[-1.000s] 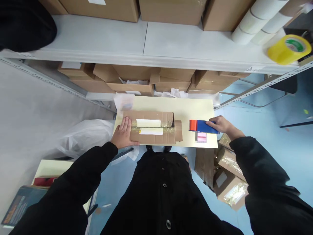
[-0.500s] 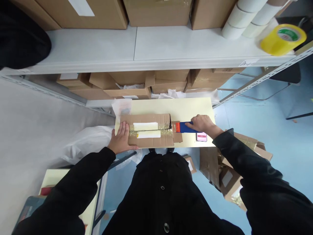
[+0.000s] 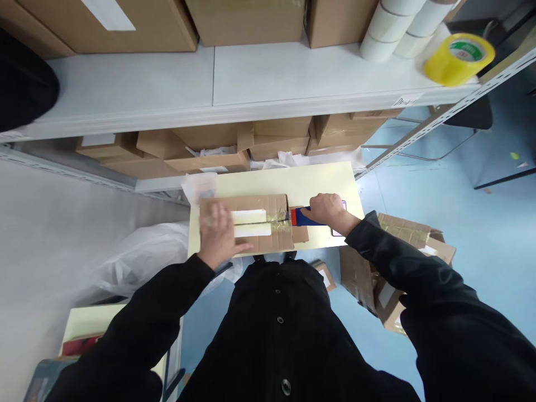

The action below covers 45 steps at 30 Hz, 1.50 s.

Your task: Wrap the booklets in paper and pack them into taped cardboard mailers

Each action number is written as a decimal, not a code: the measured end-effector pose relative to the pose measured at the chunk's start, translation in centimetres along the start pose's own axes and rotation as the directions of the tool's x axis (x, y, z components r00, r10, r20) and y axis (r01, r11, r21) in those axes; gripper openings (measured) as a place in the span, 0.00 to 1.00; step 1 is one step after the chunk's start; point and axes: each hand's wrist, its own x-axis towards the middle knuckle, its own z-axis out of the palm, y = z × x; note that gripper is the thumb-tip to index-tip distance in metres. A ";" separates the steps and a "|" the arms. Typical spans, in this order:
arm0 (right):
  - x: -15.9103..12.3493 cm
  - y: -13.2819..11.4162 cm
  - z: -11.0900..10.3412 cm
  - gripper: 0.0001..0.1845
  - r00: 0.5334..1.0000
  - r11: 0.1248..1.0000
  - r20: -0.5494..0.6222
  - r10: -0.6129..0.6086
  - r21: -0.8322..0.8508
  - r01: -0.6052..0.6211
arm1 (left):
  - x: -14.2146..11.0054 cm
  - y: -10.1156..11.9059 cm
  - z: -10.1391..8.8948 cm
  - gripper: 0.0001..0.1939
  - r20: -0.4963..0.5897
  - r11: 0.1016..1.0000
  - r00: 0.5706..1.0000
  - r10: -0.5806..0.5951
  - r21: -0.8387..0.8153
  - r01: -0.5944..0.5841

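Observation:
A long brown cardboard box (image 3: 278, 243) lies on the pale tabletop, with clear tape and two white labels on its top. My left hand (image 3: 218, 237) rests flat on its left part, fingers extended and slightly blurred. My right hand (image 3: 329, 211) is closed around a flat blue box (image 3: 307, 218) with a red end. That red end meets the cardboard box's right end, by an unfolded flap (image 3: 300, 234); how far it reaches inside is hidden. A phone (image 3: 338, 233) lies partly covered under my right hand and wrist.
Cardboard boxes (image 3: 247, 22) fill the grey shelf ahead, with a yellow tape roll (image 3: 458, 60) and white rolls (image 3: 383, 30) at its right. More cartons stand beneath it. An open carton (image 3: 355, 273) sits on the floor at right, a plastic bag (image 3: 144, 257) at left.
My left hand has slid right, from the cardboard box's left edge further onto its top. My right hand and the blue box have moved left, closer against the cardboard box's end.

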 end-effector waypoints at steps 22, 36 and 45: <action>0.7 -4.8 0.4 0.14 0.995 0.991 0.029 -0.099 -0.088 0.101 | 8.1 6.3 3.2 0.49 -0.210 0.549 0.556 0.805 -0.094 -0.830; -0.6 5.9 3.7 0.25 0.887 0.871 -0.119 0.446 0.288 -0.399 | 9.0 8.1 1.3 0.43 -0.184 0.542 0.542 0.820 -0.052 -0.839; 2.3 2.2 9.7 0.18 0.947 0.872 -0.015 0.322 0.393 -0.291 | 4.7 -0.6 1.6 0.47 -0.270 0.835 0.880 0.391 -0.298 -0.462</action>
